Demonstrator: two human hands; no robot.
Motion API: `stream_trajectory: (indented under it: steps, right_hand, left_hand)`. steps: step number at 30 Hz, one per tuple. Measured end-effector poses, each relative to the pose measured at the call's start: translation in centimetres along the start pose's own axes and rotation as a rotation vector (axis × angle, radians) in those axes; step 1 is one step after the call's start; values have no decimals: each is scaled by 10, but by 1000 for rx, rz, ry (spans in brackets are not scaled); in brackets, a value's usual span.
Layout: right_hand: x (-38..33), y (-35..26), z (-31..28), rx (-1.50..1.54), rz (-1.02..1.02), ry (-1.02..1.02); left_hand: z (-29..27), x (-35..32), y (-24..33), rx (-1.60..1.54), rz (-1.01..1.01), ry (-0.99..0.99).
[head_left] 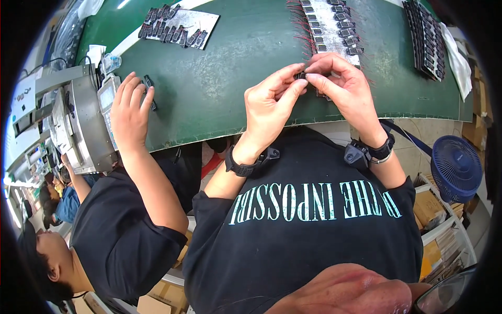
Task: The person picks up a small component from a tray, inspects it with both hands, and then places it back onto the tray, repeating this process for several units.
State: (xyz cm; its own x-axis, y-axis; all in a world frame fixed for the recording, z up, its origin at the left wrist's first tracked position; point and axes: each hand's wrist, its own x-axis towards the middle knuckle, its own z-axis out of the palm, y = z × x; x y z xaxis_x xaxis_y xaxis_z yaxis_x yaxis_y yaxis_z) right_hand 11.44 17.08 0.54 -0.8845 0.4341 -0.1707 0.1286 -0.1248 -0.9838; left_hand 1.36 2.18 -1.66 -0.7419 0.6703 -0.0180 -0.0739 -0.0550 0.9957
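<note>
Above the green table's near edge, my left hand (268,102) and my right hand (346,90) meet, thumbs and fingertips pinched on one small black part (301,76). The fingers cover most of it, so its exact kind is hidden. Just beyond my right hand lies a white board (328,26) with rows of small black rectangular parts (346,24), thin red wires trailing off both sides. My right hand overlaps the board's near end in the picture; whether it touches the board I cannot tell.
A second white board (206,21) with similar parts lies far left, and a dark stacked tray (426,44) sits at the right. A co-worker's hand (129,107) rests left, by a metal machine (86,123). A blue fan (456,168) stands right of the green table (225,63).
</note>
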Motion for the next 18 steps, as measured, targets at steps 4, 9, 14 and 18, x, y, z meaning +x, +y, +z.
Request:
stream_trajectory:
  steps: [4, 9, 14, 18]
  right_hand:
    - [2, -1, -6, 76, 60, -66]
    - [-1, 0, -8, 136, 85, -142]
    - [2, -10, -12, 231, 143, -195]
    - [3, -12, -14, 208, 170, -241]
  left_hand:
    - [-4, -1, 2, 84, 17, -56]
    - [-7, -4, 4, 75, -7, -86]
    - [-9, -6, 3, 54, 23, -94]
    - [-10, -8, 3, 103, 80, -104]
